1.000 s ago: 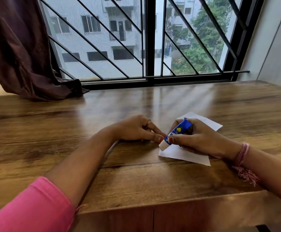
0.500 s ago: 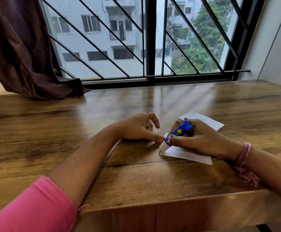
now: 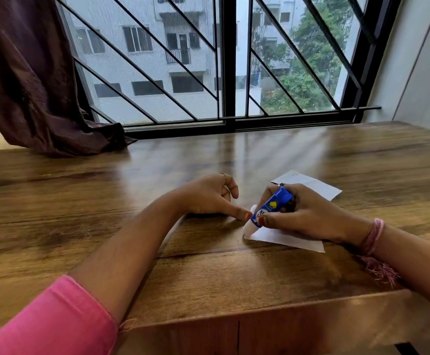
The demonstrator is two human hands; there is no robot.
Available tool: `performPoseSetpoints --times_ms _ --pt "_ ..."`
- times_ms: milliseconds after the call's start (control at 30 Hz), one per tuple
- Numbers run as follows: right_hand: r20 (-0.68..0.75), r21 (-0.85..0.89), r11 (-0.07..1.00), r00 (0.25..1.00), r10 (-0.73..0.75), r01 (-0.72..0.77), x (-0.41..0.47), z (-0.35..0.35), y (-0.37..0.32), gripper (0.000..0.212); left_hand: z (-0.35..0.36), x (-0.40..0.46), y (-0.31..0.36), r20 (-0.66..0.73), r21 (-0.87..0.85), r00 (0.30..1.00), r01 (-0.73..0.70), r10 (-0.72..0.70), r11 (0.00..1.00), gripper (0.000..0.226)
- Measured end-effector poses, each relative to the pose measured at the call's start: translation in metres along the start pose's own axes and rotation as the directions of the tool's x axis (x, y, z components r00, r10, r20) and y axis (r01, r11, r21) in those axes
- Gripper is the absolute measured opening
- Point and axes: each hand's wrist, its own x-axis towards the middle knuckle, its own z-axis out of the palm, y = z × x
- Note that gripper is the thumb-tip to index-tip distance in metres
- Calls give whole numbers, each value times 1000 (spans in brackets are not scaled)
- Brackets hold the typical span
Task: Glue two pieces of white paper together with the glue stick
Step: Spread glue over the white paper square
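My right hand [image 3: 308, 216] grips a blue glue stick [image 3: 272, 207], tilted so its white tip presses on the left edge of a white paper [image 3: 285, 239] lying on the wooden table [image 3: 157, 265]. The hand covers most of that sheet. A white paper [image 3: 311, 185] also shows beyond the hand; I cannot tell whether it is a second sheet. My left hand [image 3: 208, 197] rests on the table just left of the paper, thumb tip pinning the paper's left edge beside the glue tip, other fingers curled up with nothing in them.
A barred window [image 3: 229, 73] runs along the table's far edge. A dark curtain [image 3: 29, 85] hangs at the back left and drapes onto the table. A grey wall [image 3: 423, 73] stands at the right. The table's near edge [image 3: 234, 319] is close below my arms.
My left hand's fingers have lifted and curled away from the table, leaving only the thumb down. The glue stick tip has shifted slightly along the paper's left edge.
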Motion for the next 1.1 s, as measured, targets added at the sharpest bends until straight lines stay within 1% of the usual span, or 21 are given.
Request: performPoseSetpoints --times_ms 100,200,267,367,500,600,700,767,867,1000,1100 --pt "-40 12 1000 999 20 -19 1 0 1 17 0 0 0 8 -15 1000 -1 1 1000 39" --pt "-6 16 1000 1000 3 -3 0 0 0 19 0 -1 1 2 -4 1000 2 -2 1000 40" --pt "-11 25 1000 1000 12 -12 0 0 1 22 0 -2 2 2 -8 1000 6 -6 1000 41" --pt "-34 13 1000 999 23 -23 1 -1 1 18 0 -2 2 7 -19 1000 4 -4 1000 39" --pt "-12 8 1000 1000 22 -21 0 -1 2 18 0 -3 2 7 -22 1000 2 -2 1000 38" --pt "-36 20 999 999 31 -30 0 -1 3 12 0 -4 3 6 -30 1000 6 -5 1000 36" --pt "-32 15 1000 999 24 -24 -1 -1 1 15 0 -4 4 0 -32 1000 -1 1 999 34" --pt "-29 14 1000 999 27 -27 -1 -1 1 13 0 -5 4 -4 -38 1000 -1 1 999 34" --pt "-61 23 999 997 39 -37 0 -1 1 12 0 -5 4 -10 -58 1000 3 -4 998 33" --pt "-39 15 999 999 35 -34 -1 -2 -1 10 0 -6 6 -3 -56 1000 13 -13 998 34" --pt "-67 30 999 997 39 -37 0 -3 0 9 0 -6 5 -4 -76 1000 17 -17 997 33"
